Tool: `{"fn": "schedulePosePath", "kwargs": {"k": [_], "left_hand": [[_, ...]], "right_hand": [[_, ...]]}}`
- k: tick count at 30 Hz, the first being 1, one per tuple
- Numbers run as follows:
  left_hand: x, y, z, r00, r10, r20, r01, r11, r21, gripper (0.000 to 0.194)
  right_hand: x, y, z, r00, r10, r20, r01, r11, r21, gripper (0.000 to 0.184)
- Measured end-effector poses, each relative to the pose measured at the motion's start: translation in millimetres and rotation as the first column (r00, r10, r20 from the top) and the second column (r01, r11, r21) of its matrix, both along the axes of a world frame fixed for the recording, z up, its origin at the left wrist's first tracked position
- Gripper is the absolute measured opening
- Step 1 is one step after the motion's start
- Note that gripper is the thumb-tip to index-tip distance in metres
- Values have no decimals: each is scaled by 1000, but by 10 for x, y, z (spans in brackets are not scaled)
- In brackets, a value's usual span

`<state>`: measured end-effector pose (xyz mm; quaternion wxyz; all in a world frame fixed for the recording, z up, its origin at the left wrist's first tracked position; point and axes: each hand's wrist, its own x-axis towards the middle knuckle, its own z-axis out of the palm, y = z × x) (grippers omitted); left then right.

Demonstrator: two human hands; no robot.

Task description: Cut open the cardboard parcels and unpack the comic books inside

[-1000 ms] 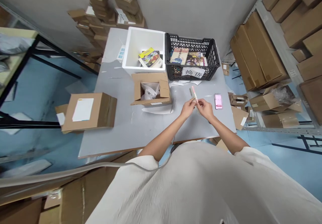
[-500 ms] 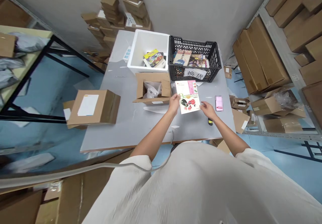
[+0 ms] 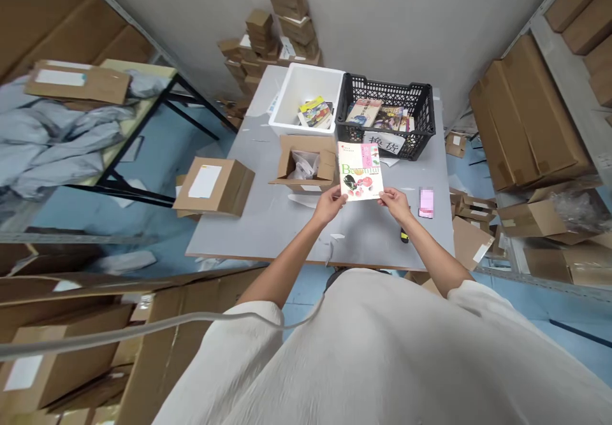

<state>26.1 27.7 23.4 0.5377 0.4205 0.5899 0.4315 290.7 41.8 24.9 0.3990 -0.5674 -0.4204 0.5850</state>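
A thin book (image 3: 360, 171) with a white cover, a pink panel and fruit pictures is held up over the table, its front facing me. My left hand (image 3: 329, 204) grips its lower left corner. At the lower right corner my right hand (image 3: 394, 204) pinches the cover's edge. Just left of the book stands an open cardboard box (image 3: 282, 165) with clear plastic wrapping inside. Behind it are a white foam box (image 3: 292, 97) and a black plastic crate (image 3: 423, 119), both with books in them. A handwritten sign (image 3: 384, 142) hangs on the crate.
On the grey table (image 3: 268, 234) a phone (image 3: 426, 202) lies to the right, near a black and yellow tool (image 3: 404, 236) partly behind my right arm. A closed carton (image 3: 215, 186) sits at the left edge. Shelves with cartons (image 3: 530, 113) stand at right. A cable (image 3: 191, 318) crosses my left side.
The view has swung left, so the scene shifts right. My right hand has closed in on the book's lower right corner, and my left hand now holds lower, at the lower left corner.
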Motion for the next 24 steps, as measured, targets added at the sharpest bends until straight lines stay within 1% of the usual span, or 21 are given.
{"fn": "schedulePosePath", "kwargs": {"k": [4, 8, 12, 16, 21, 24], "left_hand": [[-150, -67, 27, 996, 70, -48, -70, 998, -3, 51], [-305, -41, 57, 995, 83, -58, -82, 996, 27, 46], [-505, 25, 74, 995, 95, -36, -93, 994, 55, 42], [-807, 160, 75, 996, 91, -1, -91, 993, 69, 45], [-1277, 419, 44, 995, 77, 57, -81, 993, 84, 55], [-1549, 592, 7, 995, 71, 63, -77, 993, 94, 52]], "right_hand": [[-144, 53, 49, 999, 41, 14, -41, 999, 28, 48], [-272, 116, 109, 996, 60, 65, -65, 994, 84, 50], [-432, 199, 146, 986, 58, 157, -79, 988, 134, 51], [-747, 301, 164, 977, 27, 211, -51, 993, 111, 52], [-1255, 457, 193, 988, -40, 150, 31, 997, 66, 50], [-1519, 569, 220, 988, -56, 142, 49, 997, 54, 48]]}}
